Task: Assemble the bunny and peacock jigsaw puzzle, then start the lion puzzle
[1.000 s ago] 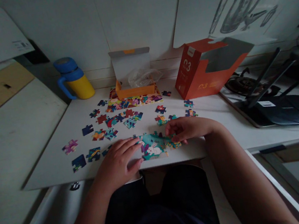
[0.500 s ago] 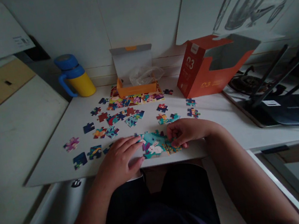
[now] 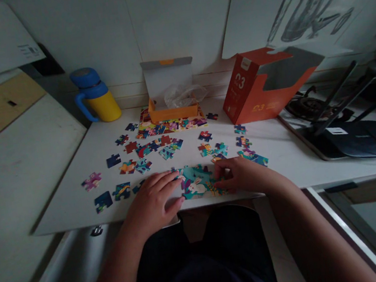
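Observation:
A joined patch of jigsaw pieces with a white rabbit on teal lies at the near edge of the white table. My left hand lies flat, fingers stretched, pressing the patch's left edge. My right hand rests at the patch's right edge, its fingers curled and pinched on the pieces there. Several loose coloured pieces are scattered across the table beyond both hands, and a few more lie just right of my right hand.
An open orange puzzle box with a plastic bag stands at the back, on a printed picture sheet. A yellow and blue mug sits back left. A red carton lies back right, beside a gas hob.
My right hand has slid down and slightly right along the patch's right edge, uncovering teal pieces behind it. My left hand has stayed put. The view shifted a little.

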A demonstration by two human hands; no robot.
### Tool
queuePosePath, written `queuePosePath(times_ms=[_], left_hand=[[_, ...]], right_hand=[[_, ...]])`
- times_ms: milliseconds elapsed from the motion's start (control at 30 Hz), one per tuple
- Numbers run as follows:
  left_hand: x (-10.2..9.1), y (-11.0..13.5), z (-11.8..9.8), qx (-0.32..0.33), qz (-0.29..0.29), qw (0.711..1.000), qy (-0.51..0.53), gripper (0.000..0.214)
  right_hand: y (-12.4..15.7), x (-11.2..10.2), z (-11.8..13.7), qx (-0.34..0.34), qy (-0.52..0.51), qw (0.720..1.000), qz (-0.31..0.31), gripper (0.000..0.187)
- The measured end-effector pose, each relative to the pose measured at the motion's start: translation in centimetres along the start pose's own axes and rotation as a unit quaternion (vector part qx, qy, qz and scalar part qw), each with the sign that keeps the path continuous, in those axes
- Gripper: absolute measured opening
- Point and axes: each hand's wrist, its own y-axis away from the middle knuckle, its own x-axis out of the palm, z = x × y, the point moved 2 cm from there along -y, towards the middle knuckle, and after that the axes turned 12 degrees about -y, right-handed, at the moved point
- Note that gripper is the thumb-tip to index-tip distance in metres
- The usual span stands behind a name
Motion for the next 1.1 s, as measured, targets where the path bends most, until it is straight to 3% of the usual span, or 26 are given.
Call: queuePosePath(times_ms=[167, 500, 733, 833, 933, 1100], left_hand=[[0.0, 0.0, -0.1, -0.002, -0.005, 1.000, 0.006, 0.043], [0.0, 0.0, -0.1, -0.005, -0.002, 1.000, -0.001, 0.045], [-0.5, -0.6, 0.0, -0.019, 0.016, 0.999, 0.021, 0.037], [-1.3, -2.3, 0.1, -0.010, 0.049, 0.999, 0.020, 0.025], [-2.1, -5.1, 0.8, 0.018, 0.089, 0.996, 0.008, 0.031], [-0.7, -10.7, 4.7, -0.005, 0.132, 0.990, -0.054, 0.032]], right_hand=[[1.1, 1.3, 0.0, -0.047, 0.096, 0.989, -0.102, 0.018], [2.3, 4.1, -0.5, -0.076, 0.048, 0.984, -0.154, 0.009], [2.6, 6.7, -0.8, -0.093, 0.124, 0.953, -0.262, 0.022], [2.5, 7.2, -1.1, -0.092, 0.137, 0.945, -0.282, 0.028], [2.4, 7.2, -1.2, -0.097, 0.139, 0.945, -0.281, 0.030], [2.5, 7.0, -1.4, -0.105, 0.129, 0.943, -0.287, 0.031]])
